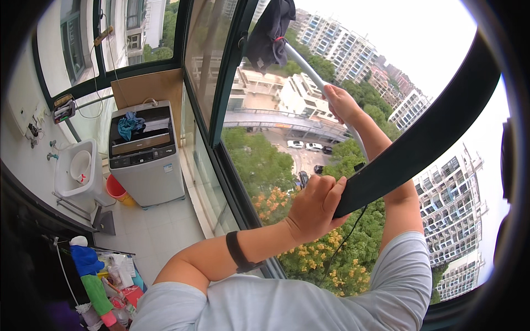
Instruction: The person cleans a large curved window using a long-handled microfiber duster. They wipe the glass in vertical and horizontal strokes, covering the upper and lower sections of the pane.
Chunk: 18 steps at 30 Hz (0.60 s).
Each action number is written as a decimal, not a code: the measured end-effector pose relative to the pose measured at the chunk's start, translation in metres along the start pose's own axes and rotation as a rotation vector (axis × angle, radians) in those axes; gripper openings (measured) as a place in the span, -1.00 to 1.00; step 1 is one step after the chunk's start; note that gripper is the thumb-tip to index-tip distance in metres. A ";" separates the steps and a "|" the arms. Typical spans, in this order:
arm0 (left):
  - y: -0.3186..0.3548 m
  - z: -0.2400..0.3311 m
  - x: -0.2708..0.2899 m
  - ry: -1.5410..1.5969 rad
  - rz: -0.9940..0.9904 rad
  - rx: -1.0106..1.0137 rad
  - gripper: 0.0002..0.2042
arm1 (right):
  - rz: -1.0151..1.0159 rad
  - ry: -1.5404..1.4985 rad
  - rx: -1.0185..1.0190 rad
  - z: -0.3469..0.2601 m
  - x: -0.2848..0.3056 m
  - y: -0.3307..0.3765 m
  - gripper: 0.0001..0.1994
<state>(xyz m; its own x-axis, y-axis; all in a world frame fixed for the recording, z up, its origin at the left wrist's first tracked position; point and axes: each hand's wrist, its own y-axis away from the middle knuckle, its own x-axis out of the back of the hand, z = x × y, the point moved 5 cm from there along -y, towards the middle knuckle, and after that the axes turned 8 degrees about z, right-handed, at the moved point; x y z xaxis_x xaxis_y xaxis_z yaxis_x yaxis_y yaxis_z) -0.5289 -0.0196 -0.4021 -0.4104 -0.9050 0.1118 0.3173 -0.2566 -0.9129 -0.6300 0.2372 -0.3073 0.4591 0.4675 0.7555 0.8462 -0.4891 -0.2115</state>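
My right hand (343,103) is closed around a light grey pole (305,65), with the arm reaching outside past the dark window frame (425,132). At the pole's far end hangs a dark grey cloth (269,37), bunched and bound on with something red. The cloth is beside the edge of a window pane (212,55); whether it touches the glass I cannot tell. My left hand (317,203) grips the near end of the dark window frame, fingers wrapped over its edge. A black band circles the left forearm. Part of the right forearm is hidden behind the frame.
A washing machine (144,157) with blue cloth on it stands at left, beside a white sink (80,168) and a red bucket (117,187). Cloths and bags (110,276) crowd the lower left. Outside, far below, are trees (256,160), parked cars and tall buildings.
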 end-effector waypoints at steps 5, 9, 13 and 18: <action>0.001 0.000 -0.003 0.046 0.020 -0.014 -0.11 | -0.129 -0.203 -0.236 0.139 -0.005 0.188 -0.68; 0.002 0.002 -0.007 0.059 0.031 -0.040 -0.07 | -0.125 -0.235 -0.120 0.196 -0.016 0.251 -0.70; 0.004 0.002 -0.008 0.092 0.050 -0.013 -0.08 | -0.299 -0.284 -0.379 0.169 -0.045 0.194 -0.72; 0.006 0.004 -0.005 0.059 0.044 -0.003 -0.13 | -0.304 0.107 -0.199 0.099 -0.127 0.003 -0.53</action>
<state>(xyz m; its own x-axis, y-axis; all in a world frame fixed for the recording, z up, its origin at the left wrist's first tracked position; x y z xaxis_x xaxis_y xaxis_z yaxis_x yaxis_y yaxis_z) -0.5218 -0.0180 -0.4070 -0.4459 -0.8938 0.0482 0.3337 -0.2160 -0.9176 -0.6589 0.2491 -0.4657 0.1554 0.5386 0.8281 0.8655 -0.4783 0.1486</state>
